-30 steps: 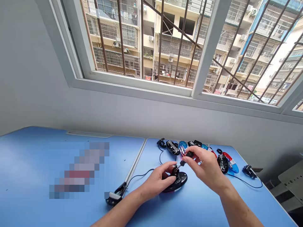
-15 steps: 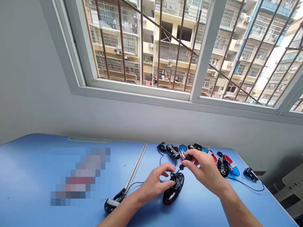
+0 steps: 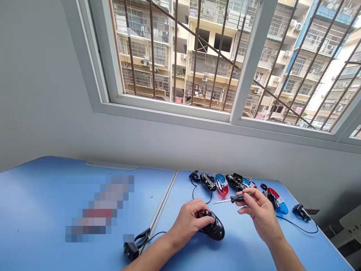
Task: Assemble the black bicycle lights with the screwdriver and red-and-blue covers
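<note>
My left hand point(image 3: 193, 219) grips a glossy black oval device point(image 3: 216, 228) at its upper left end, fingers closed around a small part there. To the right, my right hand point(image 3: 258, 207) holds a screwdriver point(image 3: 237, 198) by its black handle. The metal shaft points left, above the device and apart from it. A thin black cable runs from behind my left wrist to a black clamp-like part point(image 3: 143, 237) on the table.
Along the back of the blue table point(image 3: 180, 259) lie a black device point(image 3: 208, 181), a blue and red shell point(image 3: 222, 184), and several similar pieces. A coiled cable point(image 3: 301, 212) sits at the right. A blurred patch covers the left side.
My right hand has moved right and down, lifting the screwdriver off the device; its shaft now lies nearly level. The device has turned in my left hand, its free end swinging right.
</note>
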A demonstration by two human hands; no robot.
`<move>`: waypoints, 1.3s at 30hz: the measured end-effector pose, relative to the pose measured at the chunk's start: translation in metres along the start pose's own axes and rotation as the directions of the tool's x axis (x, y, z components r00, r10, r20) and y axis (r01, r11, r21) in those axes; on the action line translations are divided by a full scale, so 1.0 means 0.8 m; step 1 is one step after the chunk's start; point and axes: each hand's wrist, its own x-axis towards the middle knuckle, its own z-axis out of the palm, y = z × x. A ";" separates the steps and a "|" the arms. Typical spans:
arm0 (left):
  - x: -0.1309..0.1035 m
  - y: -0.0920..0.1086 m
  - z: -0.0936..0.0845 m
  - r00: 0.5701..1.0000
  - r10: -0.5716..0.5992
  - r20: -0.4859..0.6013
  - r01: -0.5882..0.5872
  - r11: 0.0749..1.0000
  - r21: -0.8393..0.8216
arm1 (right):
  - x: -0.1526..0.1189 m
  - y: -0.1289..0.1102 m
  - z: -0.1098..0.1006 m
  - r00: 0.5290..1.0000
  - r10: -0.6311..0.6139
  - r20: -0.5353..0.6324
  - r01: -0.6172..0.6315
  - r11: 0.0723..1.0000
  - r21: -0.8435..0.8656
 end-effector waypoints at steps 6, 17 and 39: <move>0.001 0.001 0.007 0.998 -0.029 -0.050 0.026 0.998 -0.058 | -0.001 0.019 -0.008 0.992 0.095 0.081 -0.098 0.995 0.031; 0.001 0.020 -0.001 0.983 -0.100 0.155 0.145 0.938 -0.316 | -0.009 0.020 0.002 1.000 0.013 -0.020 -0.013 1.000 0.008; -0.001 0.027 -0.010 0.966 -0.216 0.142 0.250 0.920 -0.301 | -0.008 0.022 -0.009 1.000 -0.017 0.013 0.017 1.000 -0.007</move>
